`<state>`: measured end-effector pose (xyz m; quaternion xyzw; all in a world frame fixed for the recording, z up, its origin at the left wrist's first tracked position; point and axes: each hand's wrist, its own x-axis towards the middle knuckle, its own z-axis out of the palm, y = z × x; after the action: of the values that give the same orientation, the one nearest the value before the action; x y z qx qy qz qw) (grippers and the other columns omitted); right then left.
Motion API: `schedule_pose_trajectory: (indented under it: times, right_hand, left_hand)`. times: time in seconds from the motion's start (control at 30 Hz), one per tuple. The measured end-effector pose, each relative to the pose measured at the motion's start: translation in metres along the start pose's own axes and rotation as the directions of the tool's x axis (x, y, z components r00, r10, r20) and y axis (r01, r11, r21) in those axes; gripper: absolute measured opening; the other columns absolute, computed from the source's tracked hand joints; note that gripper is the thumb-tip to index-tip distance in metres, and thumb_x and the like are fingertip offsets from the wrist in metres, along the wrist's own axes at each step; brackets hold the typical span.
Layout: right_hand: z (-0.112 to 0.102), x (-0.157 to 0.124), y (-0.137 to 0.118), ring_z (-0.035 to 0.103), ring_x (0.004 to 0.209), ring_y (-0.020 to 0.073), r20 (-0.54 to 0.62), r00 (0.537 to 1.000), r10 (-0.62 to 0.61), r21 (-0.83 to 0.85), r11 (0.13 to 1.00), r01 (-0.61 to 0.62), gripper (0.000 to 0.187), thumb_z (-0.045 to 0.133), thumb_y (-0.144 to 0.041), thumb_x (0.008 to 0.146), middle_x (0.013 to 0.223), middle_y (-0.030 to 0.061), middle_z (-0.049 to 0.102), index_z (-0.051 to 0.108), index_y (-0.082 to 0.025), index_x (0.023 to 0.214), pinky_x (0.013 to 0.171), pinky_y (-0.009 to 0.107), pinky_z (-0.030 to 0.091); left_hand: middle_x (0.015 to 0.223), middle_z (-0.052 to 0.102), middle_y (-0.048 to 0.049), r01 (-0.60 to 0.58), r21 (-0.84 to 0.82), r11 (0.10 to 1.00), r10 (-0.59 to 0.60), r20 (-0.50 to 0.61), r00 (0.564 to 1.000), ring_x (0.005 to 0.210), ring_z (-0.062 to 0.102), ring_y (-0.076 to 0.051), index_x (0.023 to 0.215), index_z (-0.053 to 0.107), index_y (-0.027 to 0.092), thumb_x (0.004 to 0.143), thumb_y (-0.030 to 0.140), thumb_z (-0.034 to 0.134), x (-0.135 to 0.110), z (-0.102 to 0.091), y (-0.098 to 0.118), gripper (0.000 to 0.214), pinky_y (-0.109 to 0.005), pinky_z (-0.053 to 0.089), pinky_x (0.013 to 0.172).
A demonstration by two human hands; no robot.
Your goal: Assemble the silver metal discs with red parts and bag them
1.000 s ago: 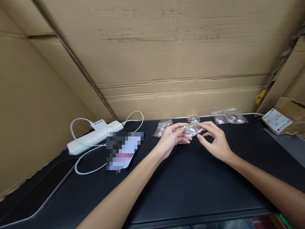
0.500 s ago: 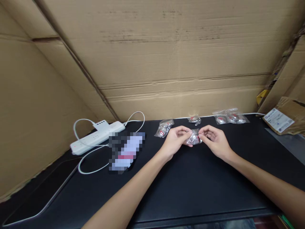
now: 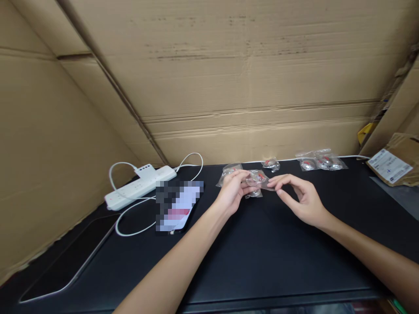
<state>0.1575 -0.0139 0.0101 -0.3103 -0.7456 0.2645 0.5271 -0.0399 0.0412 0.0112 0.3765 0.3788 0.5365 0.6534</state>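
Over the black desk (image 3: 262, 261), my left hand (image 3: 233, 192) pinches a small clear plastic packet (image 3: 257, 179) with a red and silver part inside. My right hand (image 3: 299, 198) pinches the packet's right edge between thumb and forefinger, its other fingers loosely curled. Under the packet lies another small clear packet (image 3: 253, 194). One more packet (image 3: 229, 171) rests just behind my left hand.
A single packet (image 3: 271, 164) and a cluster of packets (image 3: 321, 161) lie along the back edge. A white power strip (image 3: 140, 185) with looping cables and a phone (image 3: 178, 207) sit at the left. Cardboard walls (image 3: 229, 87) enclose the desk; a labelled cardboard parcel (image 3: 393, 163) lies at the right.
Both hands shifted slightly left and back with the packet. My right hand's fingers uncurled somewhat, the pinch moving to the packet's right edge.
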Motion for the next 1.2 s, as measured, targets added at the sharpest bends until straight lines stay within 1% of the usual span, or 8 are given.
schedule_pose_trajectory:
  times: [0.1, 0.23, 0.4, 0.7, 0.8, 0.9, 1.07, 1.2]
  right_hand:
    - [-0.001, -0.001, -0.002, 0.062, 0.109, 0.0239, 0.073, 0.992, -0.102, -0.135, 0.985, 0.111, 0.013, 0.059, -0.009, 0.087, 0.100, 0.0068, 0.069, 0.063, -0.021, 0.091, 0.097, 0.044, 0.048]
    - [-0.002, 0.000, -0.003, 0.060, 0.102, 0.0246, 0.075, 0.976, -0.202, -0.303, 0.928, 0.216, 0.014, 0.063, -0.010, 0.083, 0.093, 0.0059, 0.067, 0.061, -0.022, 0.089, 0.090, 0.044, 0.050]
    - [-0.002, 0.001, -0.005, 0.057, 0.086, 0.0207, 0.023, 0.972, -0.236, -0.414, 0.882, 0.224, 0.009, 0.062, -0.012, 0.085, 0.086, 0.0048, 0.063, 0.060, -0.021, 0.084, 0.080, 0.040, 0.049]
    - [-0.001, -0.003, 0.004, 0.051, 0.079, 0.0201, 0.100, 0.971, -0.219, -0.559, 0.795, 0.237, 0.018, 0.056, -0.014, 0.091, 0.084, 0.0067, 0.058, 0.071, -0.018, 0.101, 0.075, 0.037, 0.048]
    - [-0.003, -0.002, 0.002, 0.052, 0.086, 0.0227, 0.140, 0.963, -0.231, -0.667, 0.696, 0.264, 0.026, 0.056, -0.015, 0.091, 0.094, 0.0102, 0.057, 0.071, -0.020, 0.112, 0.076, 0.039, 0.049]
    - [-0.006, 0.001, -0.002, 0.052, 0.104, 0.0280, 0.130, 0.962, -0.241, -0.738, 0.625, 0.256, 0.032, 0.056, -0.016, 0.092, 0.118, 0.0157, 0.054, 0.069, -0.021, 0.120, 0.085, 0.046, 0.050]
    - [-0.006, 0.001, -0.003, 0.049, 0.121, 0.0333, 0.219, 0.945, -0.244, -0.742, 0.586, 0.324, 0.027, 0.054, -0.015, 0.093, 0.131, 0.0177, 0.053, 0.070, -0.019, 0.113, 0.094, 0.053, 0.048]
    - [0.000, -0.001, -0.002, 0.047, 0.126, 0.0358, 0.200, 0.961, -0.192, -0.744, 0.608, 0.276, 0.035, 0.052, -0.015, 0.093, 0.138, 0.0185, 0.051, 0.064, -0.020, 0.126, 0.096, 0.058, 0.048]
  left_hand:
    - [0.082, 0.069, -0.0055, 0.000, -0.091, 0.996, 0.004, 0.046, 0.999, 0.074, 0.070, -0.020, 0.079, 0.061, 0.014, 0.079, 0.014, 0.068, -0.002, 0.002, 0.002, 0.007, -0.046, 0.061, 0.077]
    - [0.081, 0.065, -0.0015, 0.009, -0.159, 0.987, 0.004, 0.082, 0.997, 0.076, 0.067, -0.016, 0.081, 0.060, 0.016, 0.081, 0.015, 0.068, -0.008, 0.009, 0.005, 0.008, -0.047, 0.060, 0.085]
    - [0.083, 0.067, -0.0036, -0.011, -0.193, 0.981, 0.022, 0.055, 0.998, 0.082, 0.068, -0.018, 0.081, 0.061, 0.015, 0.081, 0.013, 0.067, -0.009, 0.011, 0.005, 0.007, -0.049, 0.058, 0.090]
    - [0.084, 0.068, -0.0039, -0.003, -0.218, 0.976, 0.018, 0.065, 0.998, 0.078, 0.067, -0.017, 0.080, 0.062, 0.013, 0.079, 0.013, 0.071, -0.011, 0.015, 0.001, 0.009, -0.048, 0.058, 0.090]
    - [0.089, 0.071, -0.0074, -0.034, -0.165, 0.986, 0.048, 0.078, 0.996, 0.085, 0.070, -0.020, 0.087, 0.064, 0.012, 0.078, 0.011, 0.073, -0.012, 0.016, -0.002, 0.013, -0.045, 0.058, 0.090]
    - [0.090, 0.074, -0.0110, -0.026, -0.134, 0.991, 0.037, 0.083, 0.996, 0.089, 0.072, -0.023, 0.097, 0.064, 0.011, 0.077, 0.009, 0.072, -0.013, 0.017, -0.004, 0.022, -0.044, 0.057, 0.091]
    - [0.088, 0.074, -0.0094, -0.025, -0.143, 0.989, 0.026, 0.005, 1.000, 0.087, 0.072, -0.022, 0.099, 0.065, 0.012, 0.076, 0.004, 0.068, -0.013, 0.019, -0.006, 0.024, -0.045, 0.059, 0.088]
    - [0.091, 0.073, -0.0098, -0.050, -0.130, 0.990, 0.047, -0.022, 0.999, 0.089, 0.071, -0.022, 0.091, 0.066, 0.012, 0.078, 0.013, 0.072, -0.013, 0.017, -0.009, 0.014, -0.044, 0.059, 0.086]
